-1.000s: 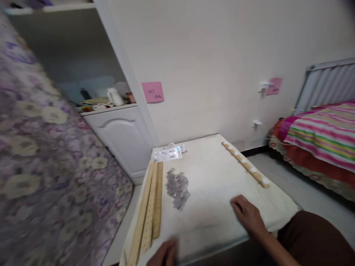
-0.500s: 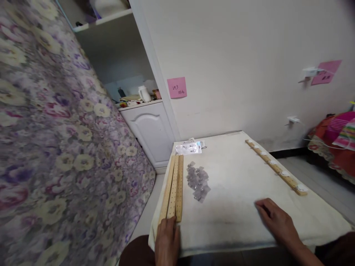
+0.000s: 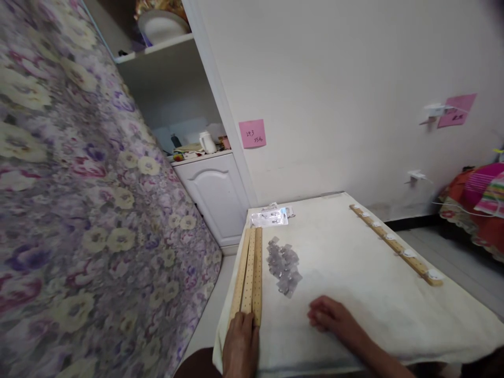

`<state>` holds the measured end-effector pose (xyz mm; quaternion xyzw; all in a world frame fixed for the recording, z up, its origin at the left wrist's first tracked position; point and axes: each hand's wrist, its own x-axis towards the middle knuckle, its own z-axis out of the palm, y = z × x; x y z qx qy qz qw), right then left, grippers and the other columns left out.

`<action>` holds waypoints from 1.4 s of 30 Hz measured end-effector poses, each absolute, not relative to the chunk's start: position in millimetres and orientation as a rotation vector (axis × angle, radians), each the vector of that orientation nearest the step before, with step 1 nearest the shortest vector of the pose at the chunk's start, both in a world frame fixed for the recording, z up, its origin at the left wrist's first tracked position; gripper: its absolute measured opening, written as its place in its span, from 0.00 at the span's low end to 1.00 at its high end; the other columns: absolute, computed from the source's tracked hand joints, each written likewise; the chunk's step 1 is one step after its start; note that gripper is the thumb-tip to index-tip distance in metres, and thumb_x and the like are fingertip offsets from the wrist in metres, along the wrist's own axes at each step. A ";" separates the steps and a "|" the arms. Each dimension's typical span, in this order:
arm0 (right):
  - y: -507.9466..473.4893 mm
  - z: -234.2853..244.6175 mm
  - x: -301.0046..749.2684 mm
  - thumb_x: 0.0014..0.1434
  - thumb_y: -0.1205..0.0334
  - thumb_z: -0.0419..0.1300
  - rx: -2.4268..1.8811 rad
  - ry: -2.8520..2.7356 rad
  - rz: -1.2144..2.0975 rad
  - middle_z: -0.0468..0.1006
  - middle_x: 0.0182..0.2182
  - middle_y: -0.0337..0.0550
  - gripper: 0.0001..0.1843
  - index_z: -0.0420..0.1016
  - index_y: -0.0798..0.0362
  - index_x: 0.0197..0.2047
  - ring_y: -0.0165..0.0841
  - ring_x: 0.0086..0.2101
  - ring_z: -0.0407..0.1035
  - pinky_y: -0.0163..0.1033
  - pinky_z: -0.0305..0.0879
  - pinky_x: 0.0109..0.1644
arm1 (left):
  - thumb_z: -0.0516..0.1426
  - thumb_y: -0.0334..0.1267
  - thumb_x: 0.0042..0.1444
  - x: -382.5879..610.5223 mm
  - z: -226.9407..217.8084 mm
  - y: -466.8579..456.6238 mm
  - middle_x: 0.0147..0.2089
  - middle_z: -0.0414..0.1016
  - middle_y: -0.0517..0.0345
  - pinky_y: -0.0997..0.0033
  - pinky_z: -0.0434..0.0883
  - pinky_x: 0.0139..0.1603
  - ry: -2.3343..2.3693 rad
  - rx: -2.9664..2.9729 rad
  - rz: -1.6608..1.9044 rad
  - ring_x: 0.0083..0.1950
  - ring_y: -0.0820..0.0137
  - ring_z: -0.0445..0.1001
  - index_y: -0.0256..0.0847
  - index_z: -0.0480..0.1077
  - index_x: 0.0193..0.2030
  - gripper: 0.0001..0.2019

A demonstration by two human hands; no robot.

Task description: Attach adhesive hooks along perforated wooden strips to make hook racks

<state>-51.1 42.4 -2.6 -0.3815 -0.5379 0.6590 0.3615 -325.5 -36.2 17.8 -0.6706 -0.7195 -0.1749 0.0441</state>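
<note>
Your left hand [image 3: 241,344] lies palm down with its fingers close together, the fingertips touching the near end of the bundle of wooden strips [image 3: 250,273]. It does not grip them, as far as the view shows. That bundle lies just left of the pile of small grey pieces [image 3: 284,265] and runs lengthwise past it. Your right hand [image 3: 333,320] rests flat on the white cloth-covered table [image 3: 354,252], nearer to you than the pile and slightly to its right. Its fingers are loosely together and hold nothing. Beyond the pile, at the table's far edge, lies a clear packet [image 3: 270,216] (its contents are too small to tell). Well to the right of the pile lies a single wooden strip with white knobs [image 3: 396,245].
</note>
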 end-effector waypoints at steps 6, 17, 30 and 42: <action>23.0 1.7 -156.6 0.36 0.53 0.70 -0.860 -1.019 2.163 0.76 0.34 0.44 0.28 0.69 0.54 0.39 0.36 0.36 0.73 0.40 0.66 0.40 | 0.49 0.35 0.59 -326.3 14.9 -35.7 0.40 0.68 0.53 0.67 0.68 0.45 -2.206 -2.044 -0.550 0.42 0.65 0.70 0.41 0.69 0.43 0.10; 7.7 25.9 -177.1 0.39 0.62 0.65 -0.813 -0.593 2.237 0.77 0.29 0.44 0.18 0.68 0.55 0.35 0.38 0.36 0.73 0.45 0.62 0.48 | 0.49 0.36 0.58 -333.3 -4.1 -32.2 0.38 0.70 0.52 0.65 0.68 0.42 -2.193 -2.013 -0.680 0.40 0.64 0.70 0.40 0.70 0.42 0.10; 1.4 36.2 -189.4 0.40 0.65 0.67 -0.682 -0.517 2.144 0.77 0.31 0.40 0.16 0.70 0.54 0.34 0.33 0.36 0.71 0.40 0.62 0.47 | 0.49 0.37 0.59 -328.7 8.8 -33.7 0.40 0.72 0.51 0.62 0.71 0.42 -2.115 -2.013 -0.891 0.42 0.63 0.72 0.42 0.69 0.45 0.11; 30.7 35.8 -201.1 0.44 0.62 0.61 -0.786 -0.994 1.954 0.68 0.22 0.33 0.09 0.69 0.56 0.30 0.22 0.22 0.57 0.30 0.50 0.26 | 0.49 0.45 0.58 -329.7 -6.3 -36.2 0.49 0.72 0.48 0.60 0.71 0.51 -2.145 -1.966 -1.404 0.51 0.62 0.72 0.41 0.66 0.51 0.18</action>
